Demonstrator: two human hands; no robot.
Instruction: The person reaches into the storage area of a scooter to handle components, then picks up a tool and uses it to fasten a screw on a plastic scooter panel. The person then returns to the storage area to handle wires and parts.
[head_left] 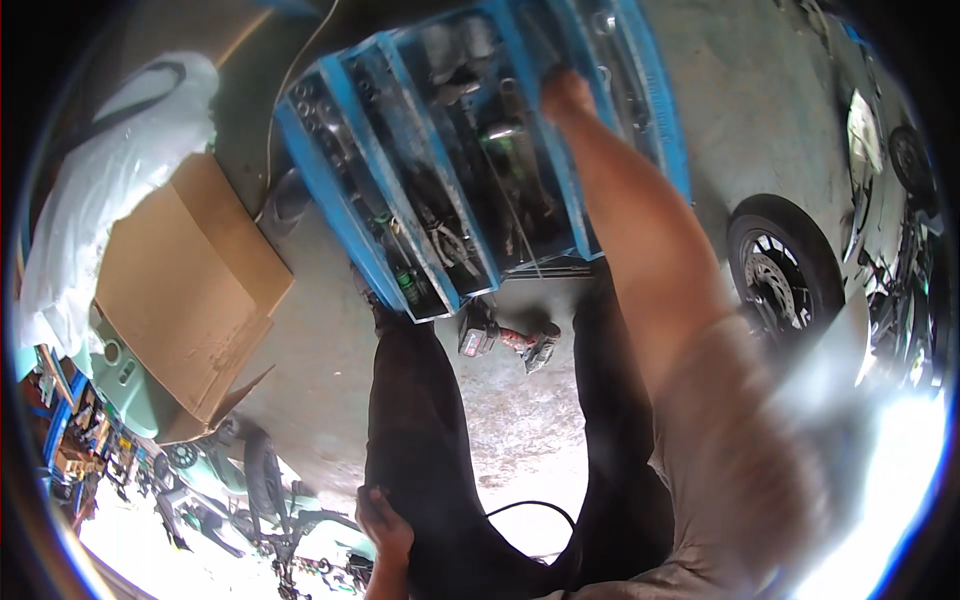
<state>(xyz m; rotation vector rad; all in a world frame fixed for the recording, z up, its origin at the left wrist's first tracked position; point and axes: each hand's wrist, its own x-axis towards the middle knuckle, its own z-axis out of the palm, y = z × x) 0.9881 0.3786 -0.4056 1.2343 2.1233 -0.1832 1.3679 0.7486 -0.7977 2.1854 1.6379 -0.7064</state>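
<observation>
A blue metal toolbox (362, 140) with several long open trays stands on the floor before me. My right arm reaches to its far right part, and my right hand (567, 96) is over the trays there; motion blur and the angle hide its fingers. Sockets, pliers and other metal tools lie in the trays, with a green item (408, 284) in the near left one. My left hand (385, 524) is beside my left thigh, its fingers curled; whatever they may hold is too small to make out.
Between my feet lies a red and black cordless power tool (515, 340). An open cardboard box (185, 290) with clear plastic wrapping (110, 190) stands at left. To the right rests a wheel with a brake disc (785, 265). Vehicle parts crowd the lower left.
</observation>
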